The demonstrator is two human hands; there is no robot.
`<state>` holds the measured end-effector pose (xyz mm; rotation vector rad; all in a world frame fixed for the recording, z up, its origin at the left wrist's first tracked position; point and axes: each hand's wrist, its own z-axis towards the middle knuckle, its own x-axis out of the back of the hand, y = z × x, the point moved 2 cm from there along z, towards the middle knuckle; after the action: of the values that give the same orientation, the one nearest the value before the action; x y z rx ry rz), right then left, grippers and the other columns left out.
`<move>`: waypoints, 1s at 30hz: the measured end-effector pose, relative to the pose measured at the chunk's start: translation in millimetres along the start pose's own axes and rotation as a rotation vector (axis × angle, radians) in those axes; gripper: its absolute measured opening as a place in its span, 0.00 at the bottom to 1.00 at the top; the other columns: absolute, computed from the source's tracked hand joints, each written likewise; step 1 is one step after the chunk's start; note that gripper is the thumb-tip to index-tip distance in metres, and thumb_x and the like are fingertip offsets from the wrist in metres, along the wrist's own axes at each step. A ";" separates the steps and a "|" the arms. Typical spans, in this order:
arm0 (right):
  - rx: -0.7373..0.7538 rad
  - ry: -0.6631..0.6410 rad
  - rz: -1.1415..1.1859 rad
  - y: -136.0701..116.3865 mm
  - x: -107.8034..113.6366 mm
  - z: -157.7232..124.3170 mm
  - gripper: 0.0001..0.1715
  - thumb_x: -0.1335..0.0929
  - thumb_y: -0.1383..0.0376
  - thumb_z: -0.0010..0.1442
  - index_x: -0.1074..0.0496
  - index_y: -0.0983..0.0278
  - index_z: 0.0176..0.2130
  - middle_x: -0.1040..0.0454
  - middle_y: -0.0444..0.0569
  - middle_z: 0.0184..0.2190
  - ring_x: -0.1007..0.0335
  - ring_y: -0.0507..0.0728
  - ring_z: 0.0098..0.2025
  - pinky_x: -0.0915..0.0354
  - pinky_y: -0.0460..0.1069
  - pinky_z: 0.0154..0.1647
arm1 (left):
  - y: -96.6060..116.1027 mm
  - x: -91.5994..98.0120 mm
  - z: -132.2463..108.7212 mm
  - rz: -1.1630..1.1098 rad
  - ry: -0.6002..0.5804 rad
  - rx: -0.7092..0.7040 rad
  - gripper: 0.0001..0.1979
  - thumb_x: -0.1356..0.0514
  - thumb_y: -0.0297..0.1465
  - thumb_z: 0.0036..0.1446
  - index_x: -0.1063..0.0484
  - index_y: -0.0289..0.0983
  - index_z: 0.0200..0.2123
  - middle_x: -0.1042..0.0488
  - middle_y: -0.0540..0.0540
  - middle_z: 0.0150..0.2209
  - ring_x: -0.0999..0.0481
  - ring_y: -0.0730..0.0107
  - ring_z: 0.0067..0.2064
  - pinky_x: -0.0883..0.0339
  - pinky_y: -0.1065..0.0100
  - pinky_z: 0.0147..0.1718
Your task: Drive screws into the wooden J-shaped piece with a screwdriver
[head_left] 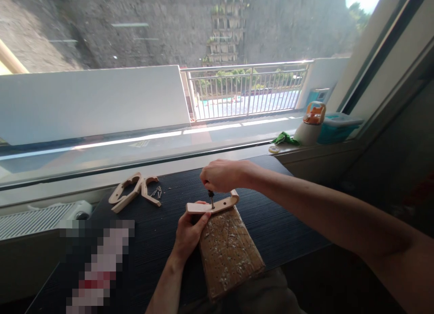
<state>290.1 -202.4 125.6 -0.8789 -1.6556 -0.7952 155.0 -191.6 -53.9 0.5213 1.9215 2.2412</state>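
Observation:
My right hand (219,174) is closed round the handle of a screwdriver (211,197), its shaft pointing down at a pale wooden piece (198,208). The tip meets the wood near its middle, left of a dark hole. My left hand (190,230) grips that piece from the near side, thumb on its front edge. One end of the piece curls up at the right. Underneath is a worn brown block (230,250) with many small holes and pale flakes. Whether a screw sits under the tip is too small to tell.
More curved wooden parts (126,192) and several screws (158,192) lie at the back left of the dark table (278,223). On the window sill are a green cloth (285,139), a white container (307,132) and a teal box (339,127). A pixelated patch covers the left front.

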 end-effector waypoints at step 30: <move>-0.050 -0.045 -0.039 -8.8 9.7 -1.4 0.16 0.37 0.66 0.55 0.25 0.70 0.39 0.24 0.56 0.35 0.30 0.58 0.36 0.40 0.48 0.31 | -1.9 0.5 -1.0 -0.007 -0.010 -0.010 0.16 0.37 0.36 0.46 0.27 0.36 0.39 0.23 0.45 0.40 0.25 0.63 0.42 0.34 0.64 0.46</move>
<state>281.5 -206.5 134.7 -0.9079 -1.7024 -0.8526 154.0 -192.0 -55.8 0.5225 1.9033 2.2388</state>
